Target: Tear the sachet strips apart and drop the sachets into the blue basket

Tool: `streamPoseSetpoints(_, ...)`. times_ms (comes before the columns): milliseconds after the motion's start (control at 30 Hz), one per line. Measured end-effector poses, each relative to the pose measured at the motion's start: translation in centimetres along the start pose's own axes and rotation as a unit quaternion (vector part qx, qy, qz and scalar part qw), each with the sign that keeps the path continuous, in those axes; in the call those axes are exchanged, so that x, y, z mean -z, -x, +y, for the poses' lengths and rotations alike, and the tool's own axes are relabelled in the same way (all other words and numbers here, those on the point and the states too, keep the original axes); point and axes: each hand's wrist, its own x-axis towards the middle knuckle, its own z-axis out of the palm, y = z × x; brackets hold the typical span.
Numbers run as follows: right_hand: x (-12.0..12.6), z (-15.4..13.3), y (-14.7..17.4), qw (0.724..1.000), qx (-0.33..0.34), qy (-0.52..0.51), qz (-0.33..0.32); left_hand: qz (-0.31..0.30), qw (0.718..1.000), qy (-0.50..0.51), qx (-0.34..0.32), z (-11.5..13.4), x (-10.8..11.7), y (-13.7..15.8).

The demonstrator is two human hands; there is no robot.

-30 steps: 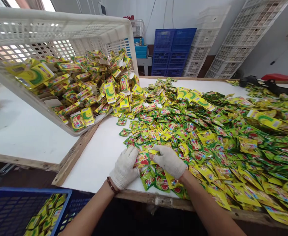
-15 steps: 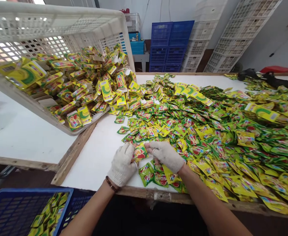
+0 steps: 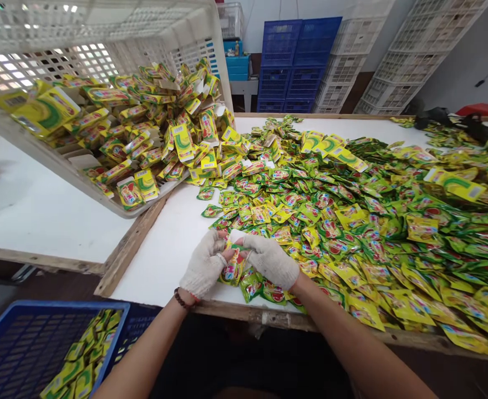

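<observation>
In fingertip-cut white gloves, my left hand [image 3: 204, 265] and my right hand [image 3: 271, 261] meet over the near edge of the table. Between them is a small yellow-green carton [image 3: 233, 267] with red and pink print, its white flap standing up at the far end. My left fingers are closed on its left side, my right fingers on its right side near the flap. Part of the carton is hidden behind the fingers. Shiny green packets [image 3: 251, 285] lie just right of it, under my right hand. Beyond spreads a large heap of green and yellow packets [image 3: 327, 230].
A white plastic crate [image 3: 119, 208] lies tipped at the left, small yellow cartons [image 3: 140, 144] spilling from it. Below stands a blue crate [image 3: 19, 307] with cartons inside. Wooden strips [image 3: 119, 269] edge the white table [image 3: 152, 266]. Stacked blue crates [image 3: 281, 44] stand at the back.
Between my hands the carton has turned from lying crosswise to pointing away from me, and its white flap now shows. My right hand has shifted slightly left. The whole view has tilted down a little.
</observation>
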Motion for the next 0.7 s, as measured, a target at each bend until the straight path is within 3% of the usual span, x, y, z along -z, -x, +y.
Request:
streamPoseSetpoints(100, -0.4, 0.6, 0.1, 0.991, -0.061, -0.052, 0.108, 0.072, 0.995, 0.062, 0.025, -0.1, -0.3, 0.5)
streamPoseSetpoints(267, -0.6, 0.5, 0.2, 0.972, -0.102, -0.212, 0.013, 0.051, 0.996, 0.071, -0.002, -0.6, 0.0, 1.3)
streamPoseSetpoints(400, -0.3, -0.1, 0.4, 0.995, -0.079, -0.062, -0.025, -0.015, 1.000, -0.005, 0.017, -1.4, 1.2, 1.4)
streamPoseSetpoints(467, -0.2, -0.1, 0.4, 0.997, -0.067, -0.004, -0.029, -0.017, 0.999, -0.046, 0.009, -1.7, 1.6, 1.4)
streamPoseSetpoints(633, -0.7, -0.1, 0.3, 0.984, -0.080, -0.160, -0.016, -0.003, 0.997, 0.070, 0.022, -1.6, 1.2, 1.3)
streamPoseSetpoints(700, -0.6, -0.3, 0.5, 0.989, -0.073, -0.125, -0.025, 0.001, 0.999, 0.046, 0.015, -1.2, 0.9, 1.5)
